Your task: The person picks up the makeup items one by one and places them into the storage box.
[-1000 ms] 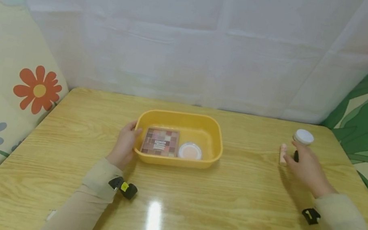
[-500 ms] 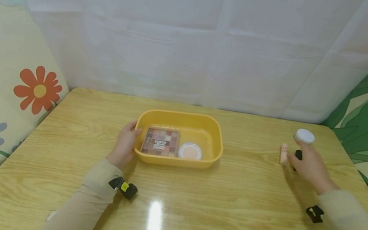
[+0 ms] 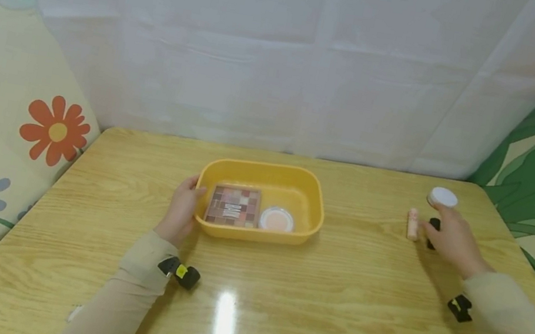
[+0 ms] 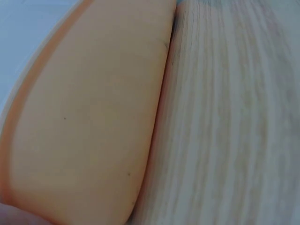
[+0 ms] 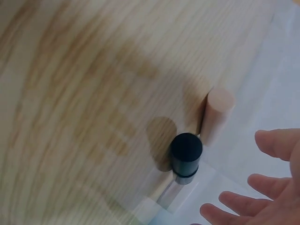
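Observation:
My left hand [image 3: 179, 208] grips the left rim of a yellow plastic bin [image 3: 255, 236] on the table. The left wrist view is mostly filled by the bin's outer wall [image 4: 93, 108]. Inside lie a checkered makeup palette [image 3: 233, 207] and a round compact [image 3: 277, 219]. My right hand [image 3: 458, 242] hovers at the right, its fingers apart and holding nothing in the right wrist view. Near it stand a black-capped tube [image 5: 185, 152] with a clear lower part and a pale pink tube [image 5: 218, 112]. A white-lidded round container [image 3: 442, 197] sits just beyond the right fingertips.
The wooden table [image 3: 326, 321] ends at a white cloth [image 3: 284, 74] behind. Flower-patterned panels [image 3: 18, 87] flank it on both sides. A small white scrap [image 3: 74, 312] lies by the left forearm.
My right hand has shifted slightly to the right, uncovering more of the black-capped tube and the white lid. The left hand and the bin have stayed in place.

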